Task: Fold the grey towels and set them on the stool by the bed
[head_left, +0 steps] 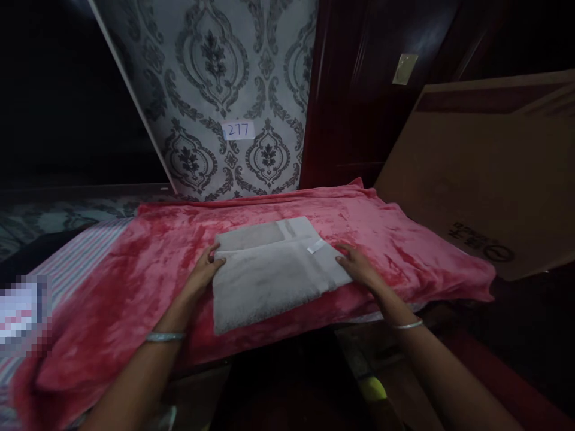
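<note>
A folded grey towel (269, 278) with a small white tag (317, 246) lies over a pink-red plush blanket (171, 275). Its left edge is pinched between the thumb and fingers of my left hand (207, 267). My right hand (357, 264) grips the opposite edge, thumb on top near the right corner. The towel's upper part is folded over, leaving a crease across it. Fingertips beneath the cloth are hidden on both sides.
A large cardboard box (485, 173) leans at the right beside a dark red door (350, 90). Behind the blanket is patterned wallpaper (265, 66) with a "277" label (238, 130). A dark screen (72, 96) stands at left, above a striped cloth (85, 254).
</note>
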The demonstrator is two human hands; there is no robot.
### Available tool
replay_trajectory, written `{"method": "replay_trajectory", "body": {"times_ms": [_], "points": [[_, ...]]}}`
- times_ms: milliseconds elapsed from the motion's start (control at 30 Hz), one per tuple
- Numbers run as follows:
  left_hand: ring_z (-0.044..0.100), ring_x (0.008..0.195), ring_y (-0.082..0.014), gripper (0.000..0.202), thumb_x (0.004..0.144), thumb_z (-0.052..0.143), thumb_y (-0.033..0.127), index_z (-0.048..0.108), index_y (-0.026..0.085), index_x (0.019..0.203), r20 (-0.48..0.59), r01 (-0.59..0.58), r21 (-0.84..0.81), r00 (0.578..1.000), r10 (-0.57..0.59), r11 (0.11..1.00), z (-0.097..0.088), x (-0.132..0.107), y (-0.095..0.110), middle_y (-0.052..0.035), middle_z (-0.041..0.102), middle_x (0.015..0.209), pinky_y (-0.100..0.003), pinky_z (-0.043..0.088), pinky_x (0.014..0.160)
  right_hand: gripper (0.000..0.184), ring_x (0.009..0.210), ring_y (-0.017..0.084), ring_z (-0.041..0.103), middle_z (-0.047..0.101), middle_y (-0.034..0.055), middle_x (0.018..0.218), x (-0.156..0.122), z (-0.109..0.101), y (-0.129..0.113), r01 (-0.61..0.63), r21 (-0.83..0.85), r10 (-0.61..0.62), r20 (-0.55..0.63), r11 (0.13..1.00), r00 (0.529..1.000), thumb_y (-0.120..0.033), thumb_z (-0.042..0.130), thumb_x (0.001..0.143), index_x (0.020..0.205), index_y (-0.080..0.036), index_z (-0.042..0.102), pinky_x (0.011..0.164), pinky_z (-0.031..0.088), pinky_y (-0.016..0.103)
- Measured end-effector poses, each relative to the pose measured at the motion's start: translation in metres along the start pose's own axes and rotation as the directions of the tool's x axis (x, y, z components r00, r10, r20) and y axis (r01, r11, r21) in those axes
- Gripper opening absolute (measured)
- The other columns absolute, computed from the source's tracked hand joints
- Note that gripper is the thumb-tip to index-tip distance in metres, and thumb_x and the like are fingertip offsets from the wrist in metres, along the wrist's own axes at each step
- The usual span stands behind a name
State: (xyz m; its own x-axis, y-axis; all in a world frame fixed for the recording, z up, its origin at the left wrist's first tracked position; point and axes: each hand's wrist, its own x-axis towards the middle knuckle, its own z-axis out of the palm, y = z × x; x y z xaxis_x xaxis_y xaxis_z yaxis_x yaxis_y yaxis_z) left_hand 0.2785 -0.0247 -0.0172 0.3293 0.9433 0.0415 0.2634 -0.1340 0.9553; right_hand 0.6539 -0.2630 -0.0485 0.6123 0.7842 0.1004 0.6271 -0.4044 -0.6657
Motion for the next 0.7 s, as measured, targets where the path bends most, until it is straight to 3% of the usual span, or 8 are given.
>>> {"method": "replay_trajectory", "body": {"times_ms": [100, 167, 233, 333, 400, 433, 500, 700], "points": [[0.069, 0.107, -0.0290, 0.061, 0.079, 0.062, 0.026, 0.053, 0.016, 0.138, 0.012, 0.009, 0.167, 1.000, -0.011, 0.986, -0.009, -0.004, 0.002, -0.0149, 0.069, 0.117, -0.042, 0.059, 0.089, 0.046, 0.104, 0.033, 0.068, 0.073, 0.0161, 0.114, -0.012, -0.003, -0.002, -0.006, -0.159, 0.003, -0.021, 0.987, 1.000, -0.021, 0.055, 0.086, 0.130, -0.015, 0.067, 0.092, 0.053, 0.047], [0.058, 0.129, -0.0343, 0.062, 0.080, 0.060, 0.026, 0.052, 0.014, 0.140, -0.063, -0.124, 0.414, 0.985, 0.164, 0.902, -0.005, -0.008, 0.009, -0.0196, 0.060, 0.136, -0.049, 0.052, 0.104, 0.046, 0.115, 0.035, 0.063, 0.069, 0.0181, 0.125, -0.015, 0.004, -0.022, 0.070, -0.220, -0.088, -0.072, 0.973, 0.994, -0.022, 0.051, 0.090, 0.134, -0.015, 0.065, 0.102, 0.048, 0.049], [0.043, 0.144, -0.0354, 0.063, 0.083, 0.059, 0.027, 0.050, 0.014, 0.143, -0.002, -0.278, 0.622, 0.934, 0.356, 0.732, 0.008, -0.014, 0.018, -0.0199, 0.049, 0.151, -0.051, 0.040, 0.117, 0.050, 0.129, 0.033, 0.055, 0.060, 0.0178, 0.141, -0.019, 0.023, -0.056, 0.249, -0.258, -0.270, -0.051, 0.933, 0.961, -0.025, 0.046, 0.095, 0.143, -0.013, 0.058, 0.112, 0.041, 0.048], [0.033, 0.151, -0.0343, 0.063, 0.090, 0.054, 0.034, 0.046, 0.013, 0.149, 0.279, -0.448, 0.723, 0.886, 0.371, 0.526, 0.038, -0.027, 0.025, -0.0193, 0.039, 0.160, -0.053, 0.028, 0.123, 0.057, 0.149, 0.030, 0.033, 0.040, 0.0126, 0.159, -0.025, 0.066, -0.111, 0.526, -0.253, -0.491, 0.192, 0.812, 0.850, -0.031, 0.044, 0.099, 0.154, -0.015, 0.044, 0.121, 0.028, 0.051], [0.027, 0.153, -0.0345, 0.064, 0.094, 0.051, 0.040, 0.044, 0.013, 0.152, 0.377, -0.465, 0.765, 0.884, 0.275, 0.446, 0.055, -0.034, 0.021, -0.0199, 0.035, 0.163, -0.057, 0.021, 0.124, 0.058, 0.153, 0.027, 0.023, 0.031, 0.0069, 0.164, -0.025, 0.090, -0.130, 0.658, -0.215, -0.571, 0.353, 0.722, 0.742, -0.037, 0.043, 0.102, 0.158, -0.021, 0.038, 0.124, 0.020, 0.054], [0.025, 0.154, -0.0347, 0.065, 0.095, 0.049, 0.042, 0.043, 0.013, 0.153, 0.388, -0.453, 0.788, 0.891, 0.234, 0.417, 0.060, -0.037, 0.018, -0.0200, 0.032, 0.164, -0.058, 0.018, 0.125, 0.058, 0.154, 0.027, 0.021, 0.028, 0.0050, 0.165, -0.022, 0.097, -0.132, 0.682, -0.208, -0.576, 0.398, 0.701, 0.714, -0.040, 0.042, 0.103, 0.158, -0.023, 0.037, 0.124, 0.018, 0.054], [0.022, 0.155, -0.0347, 0.066, 0.097, 0.045, 0.045, 0.041, 0.012, 0.154, 0.385, -0.425, 0.821, 0.905, 0.180, 0.381, 0.066, -0.039, 0.012, -0.0199, 0.029, 0.165, -0.058, 0.017, 0.125, 0.057, 0.154, 0.026, 0.020, 0.028, 0.0038, 0.165, -0.009, 0.100, -0.122, 0.662, -0.235, -0.540, 0.420, 0.712, 0.730, -0.044, 0.040, 0.104, 0.158, -0.026, 0.036, 0.124, 0.017, 0.053], [0.023, 0.154, -0.0359, 0.068, 0.098, 0.042, 0.050, 0.040, 0.013, 0.155, 0.382, -0.420, 0.827, 0.908, 0.173, 0.374, 0.065, -0.038, 0.006, -0.0196, 0.027, 0.165, -0.059, 0.017, 0.124, 0.059, 0.155, 0.029, 0.017, 0.023, 0.0046, 0.167, 0.042, 0.068, -0.063, 0.409, -0.394, -0.309, 0.293, 0.823, 0.905, -0.047, 0.040, 0.104, 0.159, -0.028, 0.034, 0.123, 0.019, 0.057]]}}
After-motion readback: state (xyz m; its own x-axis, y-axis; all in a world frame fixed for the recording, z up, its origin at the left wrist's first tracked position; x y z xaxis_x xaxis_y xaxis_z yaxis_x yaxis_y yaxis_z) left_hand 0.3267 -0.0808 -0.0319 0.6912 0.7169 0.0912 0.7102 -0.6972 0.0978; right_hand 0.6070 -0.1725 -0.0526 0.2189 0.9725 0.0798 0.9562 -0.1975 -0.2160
